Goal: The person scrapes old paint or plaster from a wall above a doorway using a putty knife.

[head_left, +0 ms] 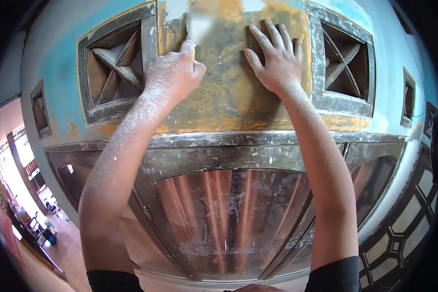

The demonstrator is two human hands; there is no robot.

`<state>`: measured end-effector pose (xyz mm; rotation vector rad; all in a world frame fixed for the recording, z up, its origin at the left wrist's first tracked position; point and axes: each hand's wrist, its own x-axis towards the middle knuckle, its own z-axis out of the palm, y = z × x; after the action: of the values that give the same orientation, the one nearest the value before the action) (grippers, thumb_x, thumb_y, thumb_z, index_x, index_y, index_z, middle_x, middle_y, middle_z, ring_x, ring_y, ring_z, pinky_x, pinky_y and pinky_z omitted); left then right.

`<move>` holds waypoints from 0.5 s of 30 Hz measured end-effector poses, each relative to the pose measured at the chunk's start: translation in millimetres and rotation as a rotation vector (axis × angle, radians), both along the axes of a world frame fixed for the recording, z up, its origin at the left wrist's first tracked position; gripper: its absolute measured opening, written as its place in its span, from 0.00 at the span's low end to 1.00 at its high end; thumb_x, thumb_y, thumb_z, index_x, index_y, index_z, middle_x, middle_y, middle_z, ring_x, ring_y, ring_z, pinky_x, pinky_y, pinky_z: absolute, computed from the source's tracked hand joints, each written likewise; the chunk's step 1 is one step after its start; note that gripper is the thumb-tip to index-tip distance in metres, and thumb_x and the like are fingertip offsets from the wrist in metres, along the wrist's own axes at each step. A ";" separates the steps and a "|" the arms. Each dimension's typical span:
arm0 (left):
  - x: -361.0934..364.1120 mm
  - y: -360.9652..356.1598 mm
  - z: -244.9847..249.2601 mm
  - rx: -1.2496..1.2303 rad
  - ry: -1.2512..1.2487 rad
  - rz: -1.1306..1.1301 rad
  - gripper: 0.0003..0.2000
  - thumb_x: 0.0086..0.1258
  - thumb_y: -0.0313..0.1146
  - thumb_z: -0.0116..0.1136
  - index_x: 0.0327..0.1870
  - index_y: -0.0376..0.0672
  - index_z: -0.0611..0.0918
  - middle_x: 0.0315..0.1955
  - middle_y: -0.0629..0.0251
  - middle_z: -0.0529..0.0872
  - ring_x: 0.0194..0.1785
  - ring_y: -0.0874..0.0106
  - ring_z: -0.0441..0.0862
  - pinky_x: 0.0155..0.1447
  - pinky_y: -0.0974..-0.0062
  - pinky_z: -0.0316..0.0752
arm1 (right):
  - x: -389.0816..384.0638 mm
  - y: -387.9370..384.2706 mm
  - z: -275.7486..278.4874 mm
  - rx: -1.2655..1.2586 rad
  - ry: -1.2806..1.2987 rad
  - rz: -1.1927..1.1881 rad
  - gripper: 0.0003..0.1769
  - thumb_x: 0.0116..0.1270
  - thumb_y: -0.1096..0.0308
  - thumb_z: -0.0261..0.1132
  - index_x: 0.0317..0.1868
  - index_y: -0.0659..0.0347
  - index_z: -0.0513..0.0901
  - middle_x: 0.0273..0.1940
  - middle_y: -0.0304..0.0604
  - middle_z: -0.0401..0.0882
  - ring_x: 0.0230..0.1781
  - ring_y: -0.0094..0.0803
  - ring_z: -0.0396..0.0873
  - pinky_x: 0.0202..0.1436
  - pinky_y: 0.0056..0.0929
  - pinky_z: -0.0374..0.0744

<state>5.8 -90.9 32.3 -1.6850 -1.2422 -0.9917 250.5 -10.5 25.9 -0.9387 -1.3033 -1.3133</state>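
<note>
My left hand [173,73], dusted with white powder, is raised against the wall with its fingers wrapped round a scraper. The scraper's yellowish handle shows beside the index finger, and its pale blade [199,27], partly blurred, lies near the top of the patchy brown and orange wall section [219,92]. To the right, my right hand [277,63] rests on the same section, its fingers spread and nothing in it. Both forearms carry white dust.
Wooden vent frames with crossed slats stand left [114,68] and right [343,63]. Below runs a wooden beam [224,139] above glass panels [228,214]. Turquoise paint [61,73] covers the outer wall. A cluttered room [48,233] shows at lower left, a patterned grille [396,243] at lower right.
</note>
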 end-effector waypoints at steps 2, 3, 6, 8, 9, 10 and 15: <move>12.6 2.7 -3.5 -0.067 -0.082 0.036 0.30 0.73 0.43 0.52 0.75 0.44 0.69 0.40 0.39 0.89 0.48 0.42 0.88 0.56 0.44 0.80 | -2.1 -2.2 -10.9 -0.047 0.000 0.000 0.35 0.79 0.34 0.50 0.82 0.28 0.61 0.84 0.39 0.54 0.86 0.45 0.48 0.86 0.66 0.42; 18.4 -1.8 -3.4 -0.093 -0.087 0.044 0.29 0.73 0.43 0.52 0.74 0.41 0.70 0.40 0.38 0.89 0.48 0.42 0.88 0.56 0.44 0.80 | -3.3 -5.2 -18.2 -0.064 -0.025 -0.001 0.35 0.78 0.34 0.50 0.82 0.28 0.61 0.84 0.40 0.54 0.87 0.45 0.47 0.86 0.66 0.42; 36.6 -3.3 -11.6 -0.063 -0.154 -0.056 0.29 0.73 0.43 0.52 0.74 0.41 0.71 0.41 0.39 0.89 0.49 0.43 0.88 0.57 0.45 0.80 | -3.7 -15.2 -37.7 -0.094 -0.134 0.055 0.39 0.75 0.32 0.54 0.83 0.31 0.60 0.83 0.41 0.57 0.86 0.46 0.49 0.86 0.65 0.42; 51.0 -5.0 -13.1 -0.083 -0.181 -0.106 0.30 0.73 0.44 0.52 0.75 0.42 0.71 0.42 0.39 0.89 0.50 0.43 0.88 0.58 0.46 0.80 | 2.8 -22.7 -45.3 -0.159 -0.250 0.199 0.43 0.73 0.32 0.57 0.82 0.37 0.61 0.81 0.41 0.61 0.84 0.45 0.54 0.86 0.65 0.45; 58.1 -6.1 -13.0 -0.099 -0.208 -0.150 0.31 0.73 0.45 0.52 0.76 0.42 0.71 0.43 0.40 0.89 0.50 0.44 0.88 0.58 0.46 0.80 | 4.0 -22.4 -49.6 -0.153 -0.275 0.222 0.45 0.72 0.32 0.58 0.82 0.42 0.61 0.79 0.40 0.64 0.83 0.44 0.57 0.85 0.64 0.48; 66.0 -5.1 -13.3 -0.096 -0.211 -0.152 0.31 0.73 0.45 0.52 0.76 0.42 0.71 0.43 0.40 0.89 0.50 0.44 0.88 0.58 0.46 0.80 | 4.1 -25.5 -53.7 -0.156 -0.290 0.230 0.45 0.72 0.34 0.60 0.82 0.45 0.62 0.78 0.42 0.67 0.83 0.45 0.58 0.86 0.61 0.48; 110.7 -4.4 -20.2 -0.130 -0.216 -0.247 0.33 0.74 0.45 0.51 0.79 0.44 0.68 0.45 0.41 0.89 0.51 0.45 0.88 0.60 0.48 0.81 | 9.8 -28.3 -66.0 -0.202 -0.089 0.329 0.46 0.64 0.47 0.71 0.79 0.51 0.65 0.57 0.45 0.79 0.62 0.44 0.77 0.66 0.53 0.70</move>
<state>116.5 -95.2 12.1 -1.9058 -1.2796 -1.2934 260.3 -38.8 -40.1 -0.7670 -1.6059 -0.9917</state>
